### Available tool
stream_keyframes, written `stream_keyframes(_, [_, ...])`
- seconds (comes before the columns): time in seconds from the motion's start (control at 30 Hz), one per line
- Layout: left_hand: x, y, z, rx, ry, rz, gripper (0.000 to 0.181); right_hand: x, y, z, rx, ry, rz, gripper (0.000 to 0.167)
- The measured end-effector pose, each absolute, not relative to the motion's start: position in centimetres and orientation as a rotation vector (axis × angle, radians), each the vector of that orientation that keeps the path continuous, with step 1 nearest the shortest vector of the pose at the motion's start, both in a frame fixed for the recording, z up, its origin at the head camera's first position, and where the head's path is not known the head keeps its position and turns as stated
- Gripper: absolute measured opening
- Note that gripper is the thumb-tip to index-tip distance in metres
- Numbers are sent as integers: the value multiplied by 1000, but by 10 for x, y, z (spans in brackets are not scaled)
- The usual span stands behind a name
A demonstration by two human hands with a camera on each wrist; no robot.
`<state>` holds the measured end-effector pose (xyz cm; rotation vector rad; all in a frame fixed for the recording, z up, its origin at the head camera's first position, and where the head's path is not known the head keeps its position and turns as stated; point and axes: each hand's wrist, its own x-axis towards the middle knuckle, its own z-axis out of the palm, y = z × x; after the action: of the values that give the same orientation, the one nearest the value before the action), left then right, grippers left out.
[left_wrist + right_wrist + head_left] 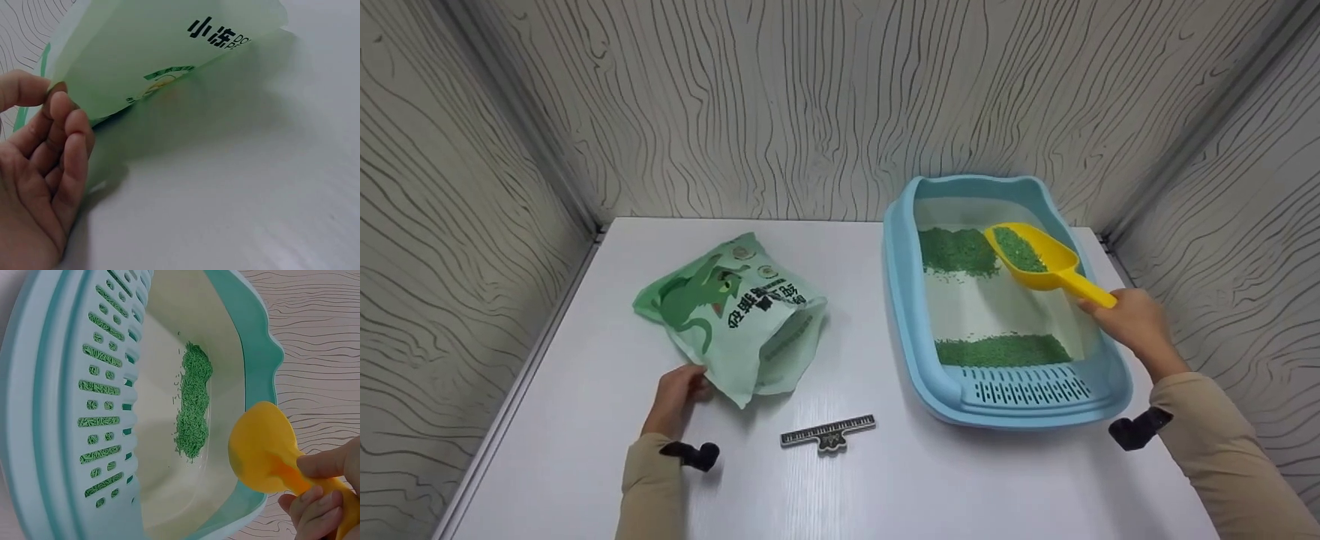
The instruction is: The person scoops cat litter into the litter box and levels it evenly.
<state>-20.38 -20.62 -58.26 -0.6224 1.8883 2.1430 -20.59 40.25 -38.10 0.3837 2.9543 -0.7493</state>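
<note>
In the head view my right hand (1136,326) grips the handle of a yellow scoop (1057,259) above the right side of a blue litter box (911,315). Green pellets (1018,251) fill part of the scoop. More green litter (960,251) lies in a strip at the box's back, and another band (1005,350) runs along its front. My left hand (679,394) pinches the near left edge of a pale green litter bag (727,307), which lies with its mouth gaping toward the front. The left wrist view shows thumb and fingertips on the bag's edge (84,73).
A dark decorated bag clip (829,433) lies on the white table (855,495) between bag and box. A slotted ledge (1027,386) spans the box's front. Wood-grain panels (780,105) stand behind and at both sides, close to the box's back.
</note>
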Motion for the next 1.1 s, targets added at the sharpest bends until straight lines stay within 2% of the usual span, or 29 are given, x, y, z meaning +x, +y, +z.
stream_keyframes(0.63, [-205,-207,-582,-613,1896,2151,21,-242,399,-368,465,2912,-738,44])
stream_keyframes(1.1, [-203,-206,-584,-622,1866,2159,19,-260,391,-373,549,2829,-807,51])
